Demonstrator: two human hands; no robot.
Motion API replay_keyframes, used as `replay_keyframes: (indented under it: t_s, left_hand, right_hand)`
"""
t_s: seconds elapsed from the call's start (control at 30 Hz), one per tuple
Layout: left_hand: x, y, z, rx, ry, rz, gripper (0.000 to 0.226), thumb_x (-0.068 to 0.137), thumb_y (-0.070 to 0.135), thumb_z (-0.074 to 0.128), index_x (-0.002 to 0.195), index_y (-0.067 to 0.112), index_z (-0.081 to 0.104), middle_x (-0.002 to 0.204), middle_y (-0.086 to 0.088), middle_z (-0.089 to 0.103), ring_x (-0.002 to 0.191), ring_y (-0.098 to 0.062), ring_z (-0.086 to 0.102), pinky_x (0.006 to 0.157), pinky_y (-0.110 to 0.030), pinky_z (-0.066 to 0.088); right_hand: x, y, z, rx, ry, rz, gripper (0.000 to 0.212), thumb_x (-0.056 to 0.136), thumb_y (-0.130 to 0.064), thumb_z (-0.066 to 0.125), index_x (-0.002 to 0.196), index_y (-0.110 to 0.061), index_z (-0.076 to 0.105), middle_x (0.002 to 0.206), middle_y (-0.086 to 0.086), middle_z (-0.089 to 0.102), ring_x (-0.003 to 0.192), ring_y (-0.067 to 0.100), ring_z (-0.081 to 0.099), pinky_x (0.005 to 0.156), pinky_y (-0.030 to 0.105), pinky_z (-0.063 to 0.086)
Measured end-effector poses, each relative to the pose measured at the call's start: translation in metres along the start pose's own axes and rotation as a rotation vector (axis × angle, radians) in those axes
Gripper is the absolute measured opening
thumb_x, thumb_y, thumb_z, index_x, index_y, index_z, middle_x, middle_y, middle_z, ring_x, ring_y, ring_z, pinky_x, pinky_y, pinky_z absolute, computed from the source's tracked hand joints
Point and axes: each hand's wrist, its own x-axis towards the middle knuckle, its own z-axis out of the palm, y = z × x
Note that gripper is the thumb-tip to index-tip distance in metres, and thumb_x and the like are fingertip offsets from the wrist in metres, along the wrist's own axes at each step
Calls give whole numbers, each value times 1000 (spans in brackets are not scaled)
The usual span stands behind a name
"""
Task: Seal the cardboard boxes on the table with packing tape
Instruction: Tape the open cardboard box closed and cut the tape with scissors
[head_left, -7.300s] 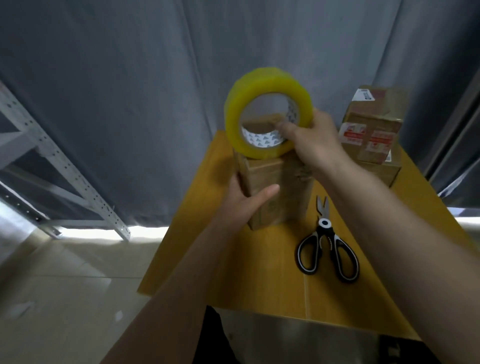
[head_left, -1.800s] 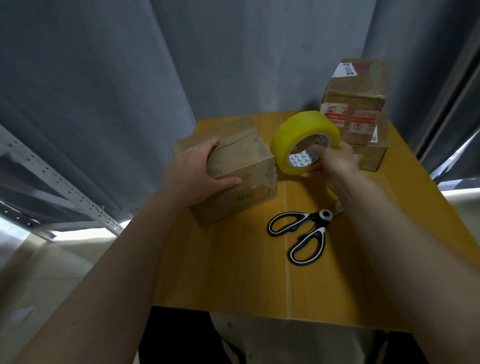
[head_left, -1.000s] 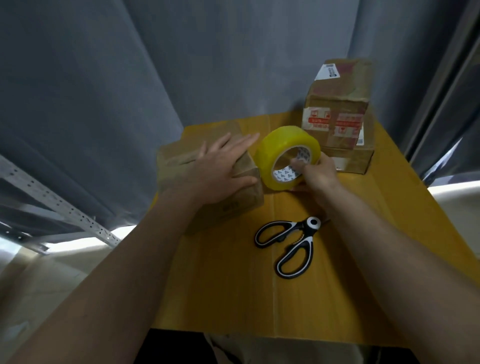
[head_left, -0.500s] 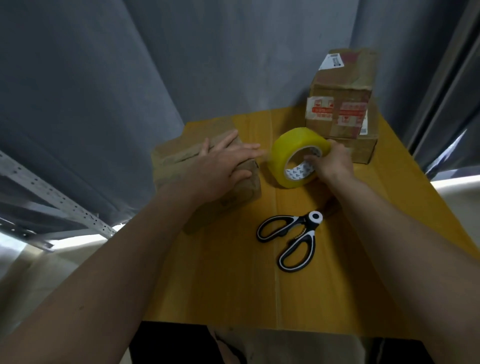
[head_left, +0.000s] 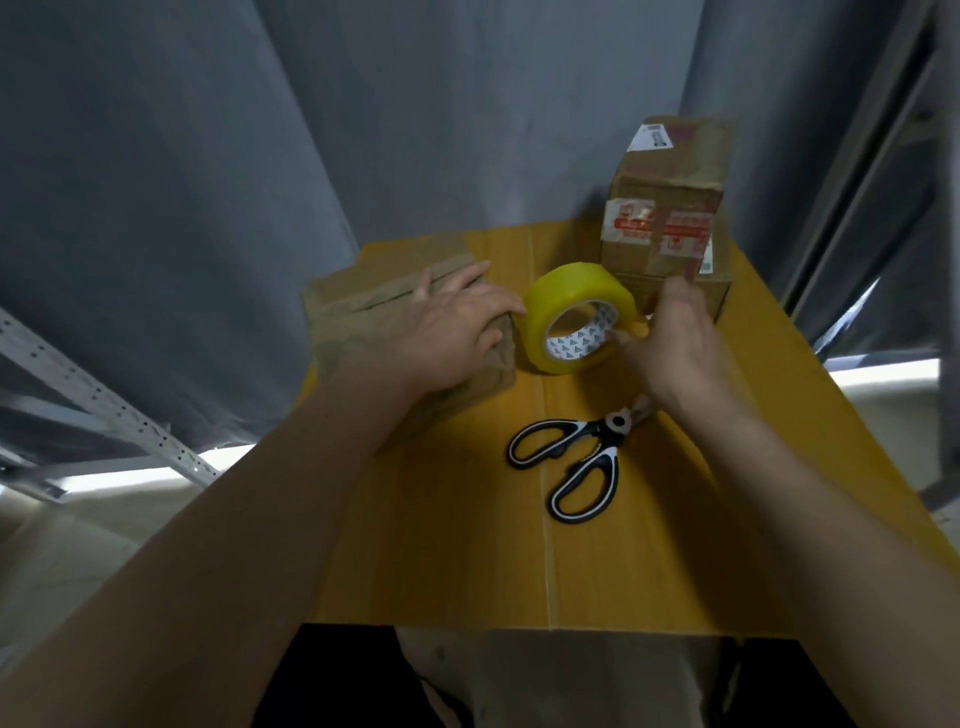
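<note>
Two hands at work: left hand (head_left: 457, 332) now flat on the left-edge box (head_left: 395, 332), right hand (head_left: 670, 343) still grasping the tape roll (head_left: 576, 317), so taping appears imminent.

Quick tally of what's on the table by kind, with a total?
Cardboard boxes: 3: one under the left hand, a stack of two at the back right, upper on lower
Yellow tape roll: 1, right hand on it
Scissors: 1
Total: 5
</note>
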Motion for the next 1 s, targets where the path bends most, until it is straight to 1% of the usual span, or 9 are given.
replay_keyframes:
  t_s: [0.07,0.17,0.27,0.4,0.6,0.7,0.83,0.9,1.0]
  left_hand:
    - [1,2,1,2,5,-21,36,96,21,53,129,35,52,146,14,43,147,-12,11,117,-57,2]
    - [2,9,3,35,37,-48,32,95,23,54,126,32,54,145,12,45,148,-13,11,119,-50,-6]
    - [-2,18,5,105,85,-52,28,96,24,52,123,29,55,143,9,48,148,-14,14,116,-43,-13]
    - [-8,21,9,91,122,-54,26,96,20,48,120,24,57,141,3,50,148,-17,15,119,-36,-3]
    - [-9,19,10,118,91,-74,40,96,24,50,135,30,49,150,9,40,148,-16,11,120,-42,-2]
    - [-8,19,9,103,66,-109,41,96,28,50,136,36,47,150,12,38,148,-16,9,119,-51,1]
    - [-8,22,9,132,22,-136,46,93,31,55,137,40,45,148,9,39,148,-17,9,118,-55,5]
    - [-8,24,9,142,10,-146,48,93,32,55,139,41,43,149,7,38,148,-18,8,117,-56,6]
    - [-10,27,7,153,-9,-156,51,93,33,56,141,42,40,149,6,37,148,-18,7,118,-56,6]
  right_hand:
    - [-25,-8,3,-31,-131,-136,29,87,-28,68,107,-18,49,103,5,57,94,26,57,76,40,50]
    - [-62,-18,23,-256,-452,-304,35,89,-44,63,111,-19,53,110,6,56,104,25,53,80,36,45]
    - [-80,-22,36,-399,-482,-373,51,89,-52,57,125,-17,50,120,10,49,116,29,43,89,38,39]
    - [-80,-22,26,-404,-592,-380,47,90,-48,58,129,-22,50,122,9,45,118,30,40,90,38,40]
    - [-92,-9,14,-418,-423,-338,29,93,-17,55,121,-12,50,122,11,44,110,28,45,81,33,40]
    - [-95,-2,8,-564,-295,-225,44,92,-40,56,123,-11,46,121,10,47,110,28,47,84,34,42]
    - [-90,3,-3,-651,-412,-133,49,82,-66,56,83,-18,53,73,-3,49,73,18,50,53,26,32]
    - [-85,2,-8,-645,-473,-96,47,80,-61,63,72,-19,43,69,-3,45,70,18,49,50,26,32]
    - [-77,1,-13,-629,-481,-45,30,81,-37,69,80,-19,45,70,-3,47,61,15,46,46,25,30]
